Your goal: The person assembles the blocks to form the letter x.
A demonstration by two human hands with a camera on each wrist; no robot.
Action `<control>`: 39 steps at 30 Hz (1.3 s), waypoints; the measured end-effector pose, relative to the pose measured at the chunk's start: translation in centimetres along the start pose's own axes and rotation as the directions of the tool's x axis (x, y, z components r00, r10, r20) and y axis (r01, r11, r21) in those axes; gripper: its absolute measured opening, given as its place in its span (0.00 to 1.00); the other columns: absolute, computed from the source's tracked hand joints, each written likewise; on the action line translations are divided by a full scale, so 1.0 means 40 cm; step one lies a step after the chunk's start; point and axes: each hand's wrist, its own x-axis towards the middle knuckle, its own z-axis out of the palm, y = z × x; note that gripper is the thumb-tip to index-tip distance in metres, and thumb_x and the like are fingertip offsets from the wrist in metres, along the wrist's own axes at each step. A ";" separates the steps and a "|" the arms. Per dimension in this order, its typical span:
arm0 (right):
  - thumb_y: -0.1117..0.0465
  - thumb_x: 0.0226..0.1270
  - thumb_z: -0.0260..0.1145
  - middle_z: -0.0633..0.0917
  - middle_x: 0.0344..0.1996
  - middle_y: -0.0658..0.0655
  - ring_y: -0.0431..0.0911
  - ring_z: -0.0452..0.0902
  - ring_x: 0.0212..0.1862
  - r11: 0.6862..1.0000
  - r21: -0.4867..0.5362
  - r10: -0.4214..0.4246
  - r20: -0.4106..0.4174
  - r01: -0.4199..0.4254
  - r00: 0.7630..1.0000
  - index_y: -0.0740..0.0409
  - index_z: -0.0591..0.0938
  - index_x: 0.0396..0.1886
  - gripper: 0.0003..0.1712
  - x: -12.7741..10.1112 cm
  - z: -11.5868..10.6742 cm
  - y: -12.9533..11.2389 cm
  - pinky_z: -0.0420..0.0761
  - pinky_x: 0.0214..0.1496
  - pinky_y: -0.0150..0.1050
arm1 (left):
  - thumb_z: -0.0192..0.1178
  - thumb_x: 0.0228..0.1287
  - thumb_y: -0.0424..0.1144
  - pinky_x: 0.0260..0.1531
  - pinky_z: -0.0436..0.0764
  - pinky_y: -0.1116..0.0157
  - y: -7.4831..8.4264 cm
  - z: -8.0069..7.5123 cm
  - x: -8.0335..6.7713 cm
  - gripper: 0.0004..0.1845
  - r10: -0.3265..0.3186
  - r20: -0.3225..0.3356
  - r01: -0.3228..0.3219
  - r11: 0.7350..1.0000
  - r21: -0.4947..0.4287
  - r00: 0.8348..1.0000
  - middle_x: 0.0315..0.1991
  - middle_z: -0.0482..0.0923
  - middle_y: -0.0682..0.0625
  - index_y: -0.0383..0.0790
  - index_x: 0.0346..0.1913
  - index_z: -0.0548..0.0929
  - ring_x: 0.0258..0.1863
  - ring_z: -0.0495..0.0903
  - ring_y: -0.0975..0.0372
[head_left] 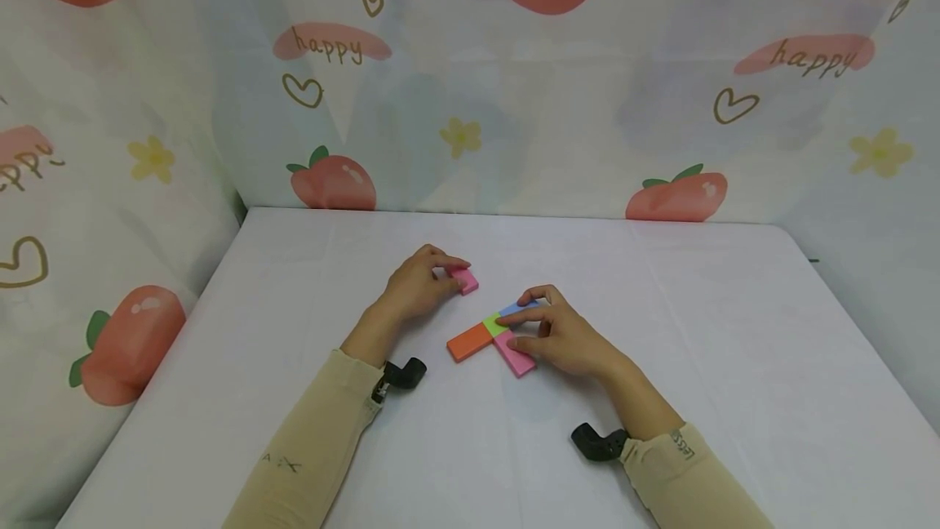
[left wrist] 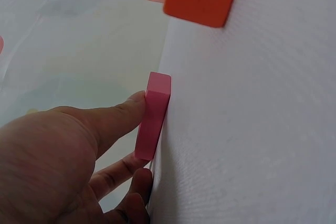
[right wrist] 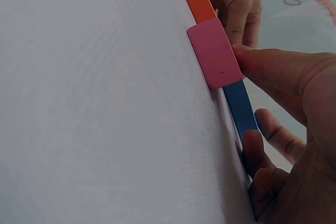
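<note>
**Two hands on coloured blocks**

Between the thumb and the fingertips of the left hand [head_left: 420,284] sits a small pink block [head_left: 465,280]; the fingers are bent around it and pinch it, and it lies flat on the white desk [head_left: 705,333]. From the left wrist view the thumb [left wrist: 113,116] presses on one long side of this block.

Just beside it, a little toward the person, lies a group of flat blocks that touch each other: an orange block [head_left: 470,341], a green block [head_left: 494,325], a blue block [head_left: 514,308] and a longer pink block [head_left: 516,354]. The right hand [head_left: 561,337] rests on this group. Its forefinger lies along the blue and green blocks, and its thumb [right wrist: 273,69] touches the edge of the longer pink block. The fingers are only lightly bent and press down; they do not close around anything.

Behind the desk hangs a curtain [head_left: 514,104] printed with peaches, hearts and the word "happy".
</note>
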 end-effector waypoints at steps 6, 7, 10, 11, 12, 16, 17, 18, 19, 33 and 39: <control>0.53 0.61 0.71 0.65 0.59 0.48 0.47 0.70 0.37 1.000 -0.001 0.002 0.002 -0.002 1.000 0.33 0.85 0.49 0.16 0.000 0.001 -0.001 0.71 0.38 0.35 | 0.65 0.62 0.48 0.43 0.73 0.63 -0.001 -0.001 0.000 0.14 -0.012 0.010 0.012 1.000 -0.018 1.000 0.49 0.72 0.59 0.64 0.52 0.84 0.43 0.73 0.61; 0.53 0.61 0.71 0.65 0.59 0.48 0.47 0.70 0.37 1.000 0.001 0.002 0.001 -0.002 1.000 0.33 0.85 0.49 0.16 0.000 0.001 -0.001 0.71 0.38 0.35 | 0.65 0.62 0.48 0.42 0.73 0.63 -0.001 -0.001 -0.001 0.14 -0.014 0.011 0.014 1.000 -0.020 1.000 0.49 0.72 0.59 0.64 0.52 0.84 0.43 0.73 0.61; 0.53 0.61 0.71 0.65 0.59 0.48 0.47 0.69 0.37 1.000 0.004 0.004 0.001 -0.004 1.000 0.32 0.85 0.49 0.16 0.000 0.000 -0.003 0.71 0.37 0.35 | 0.65 0.62 0.48 0.41 0.73 0.63 0.001 -0.002 -0.001 0.14 -0.016 0.012 0.016 1.000 -0.021 1.000 0.48 0.72 0.59 0.64 0.51 0.85 0.42 0.73 0.61; 0.53 0.61 0.71 0.65 0.59 0.48 0.47 0.69 0.37 1.000 0.006 0.004 0.001 -0.004 1.000 0.33 0.85 0.49 0.16 0.000 0.000 -0.003 0.71 0.37 0.35 | 0.65 0.62 0.48 0.41 0.73 0.63 0.001 -0.002 0.000 0.14 -0.016 0.012 0.016 1.000 -0.019 1.000 0.48 0.71 0.59 0.64 0.51 0.85 0.42 0.73 0.61; 0.53 0.61 0.71 0.65 0.59 0.48 0.47 0.69 0.37 1.000 0.009 0.005 0.002 -0.005 1.000 0.33 0.85 0.49 0.16 0.000 0.000 -0.003 0.71 0.37 0.35 | 0.65 0.62 0.48 0.41 0.72 0.63 0.002 -0.002 0.000 0.14 -0.017 0.012 0.017 1.000 -0.019 1.000 0.48 0.71 0.59 0.64 0.51 0.85 0.41 0.73 0.61; 0.53 0.61 0.71 0.65 0.59 0.49 0.47 0.70 0.37 1.000 0.011 0.004 0.005 -0.004 1.000 0.33 0.85 0.49 0.16 0.000 0.000 -0.004 0.71 0.37 0.35 | 0.65 0.61 0.48 0.40 0.72 0.64 0.001 -0.003 -0.001 0.14 -0.017 0.016 0.017 1.000 -0.018 1.000 0.47 0.72 0.59 0.64 0.51 0.85 0.41 0.73 0.62; 0.53 0.61 0.71 0.65 0.59 0.49 0.47 0.70 0.36 1.000 0.010 0.003 0.004 -0.003 1.000 0.33 0.85 0.49 0.16 0.000 0.000 -0.004 0.71 0.36 0.35 | 0.65 0.61 0.49 0.39 0.71 0.64 0.000 -0.003 -0.001 0.14 -0.011 0.016 0.012 1.000 -0.016 1.000 0.47 0.72 0.59 0.64 0.51 0.85 0.41 0.73 0.62; 0.53 0.61 0.71 0.65 0.59 0.49 0.47 0.70 0.36 1.000 0.010 0.001 0.003 -0.002 1.000 0.33 0.85 0.49 0.16 0.000 0.000 -0.005 0.71 0.36 0.35 | 0.66 0.61 0.49 0.39 0.71 0.64 -0.001 -0.003 0.000 0.14 -0.005 0.015 0.005 1.000 -0.014 1.000 0.47 0.72 0.59 0.64 0.51 0.85 0.40 0.73 0.62; 0.54 0.61 0.71 0.65 0.59 0.49 0.47 0.70 0.35 1.000 0.010 0.001 0.003 -0.001 1.000 0.33 0.85 0.49 0.16 0.000 0.000 -0.005 0.71 0.36 0.35 | 0.66 0.61 0.49 0.38 0.71 0.64 -0.001 -0.003 0.000 0.14 0.002 0.014 -0.002 1.000 -0.011 1.000 0.46 0.72 0.59 0.64 0.51 0.85 0.40 0.73 0.62; 0.53 0.61 0.71 0.65 0.60 0.49 0.47 0.70 0.35 1.000 0.005 0.004 0.003 -0.004 1.000 0.34 0.85 0.50 0.17 -0.002 -0.003 -0.005 0.70 0.36 0.35 | 0.67 0.59 0.50 0.37 0.71 0.64 -0.005 -0.004 0.003 0.15 0.029 0.023 -0.029 1.000 -0.008 0.999 0.45 0.73 0.60 0.65 0.50 0.85 0.39 0.73 0.63; 0.53 0.61 0.71 0.65 0.60 0.49 0.47 0.70 0.35 1.000 0.012 0.003 0.007 -0.003 1.000 0.33 0.85 0.50 0.17 -0.002 -0.002 -0.006 0.70 0.36 0.35 | 0.67 0.59 0.49 0.38 0.71 0.64 -0.004 -0.005 0.001 0.15 0.022 0.028 -0.022 1.000 -0.003 0.999 0.45 0.73 0.59 0.65 0.51 0.85 0.40 0.74 0.63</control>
